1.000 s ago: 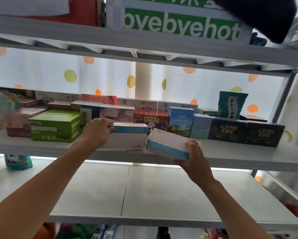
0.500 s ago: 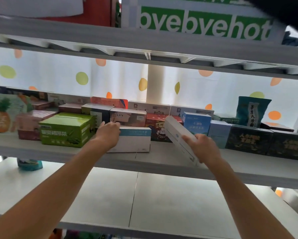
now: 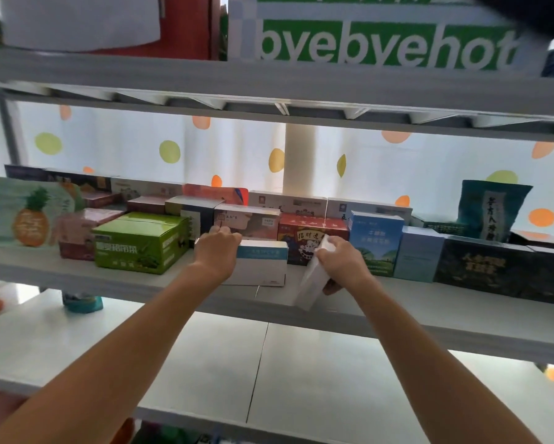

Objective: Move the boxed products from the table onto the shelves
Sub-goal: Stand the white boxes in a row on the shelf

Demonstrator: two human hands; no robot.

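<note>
two white-and-blue boxes, left hand (image 3: 217,251) gripping the flat one (image 3: 263,264), right hand (image 3: 343,261) holding the tilted one (image 3: 312,283), grey middle shelf (image 3: 77,270), dotted curtain (image 3: 109,145) far behind

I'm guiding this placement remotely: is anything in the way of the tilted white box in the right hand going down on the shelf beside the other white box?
Nothing visible blocks it. The shelf is bare between the white-and-blue box and the pale blue box; the red box stands behind that gap. The right hand holds the tilted white box there.

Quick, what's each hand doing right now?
Left hand: grips the white and blue box standing on the shelf.
Right hand: holds a tilted white box.
</note>
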